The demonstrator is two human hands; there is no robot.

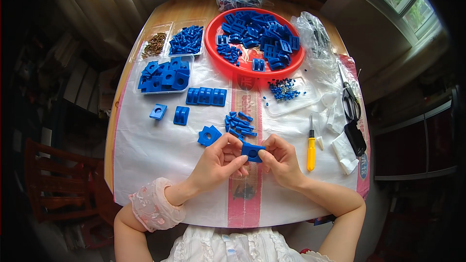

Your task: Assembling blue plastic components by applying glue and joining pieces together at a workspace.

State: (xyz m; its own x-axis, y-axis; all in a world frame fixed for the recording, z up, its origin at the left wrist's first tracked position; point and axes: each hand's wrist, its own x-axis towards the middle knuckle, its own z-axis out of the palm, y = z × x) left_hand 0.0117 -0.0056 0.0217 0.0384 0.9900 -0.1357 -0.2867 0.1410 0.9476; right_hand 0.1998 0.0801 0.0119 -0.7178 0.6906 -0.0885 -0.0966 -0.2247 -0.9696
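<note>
Blue flat pieces (208, 136) lie on the covered worktop (187, 8), just beyond the left hand (221, 157), whose grip pinches the left end of a blue block (251, 151) held between both hands. Narrow blue pieces (240, 125) sit in a loose heap behind it. The right hand (280, 164) pinches the other end, thumb on the face near the round recess. Steady, even pressure from both sides should serve best, with that thumb kept off the recess (it is the easiest mark to align by). A yellow screwdriver (311, 150) rests further right. Fingers hide the block's back and ends; whether the recess goes right through, or another part sits underneath, I cannot tell.
</note>
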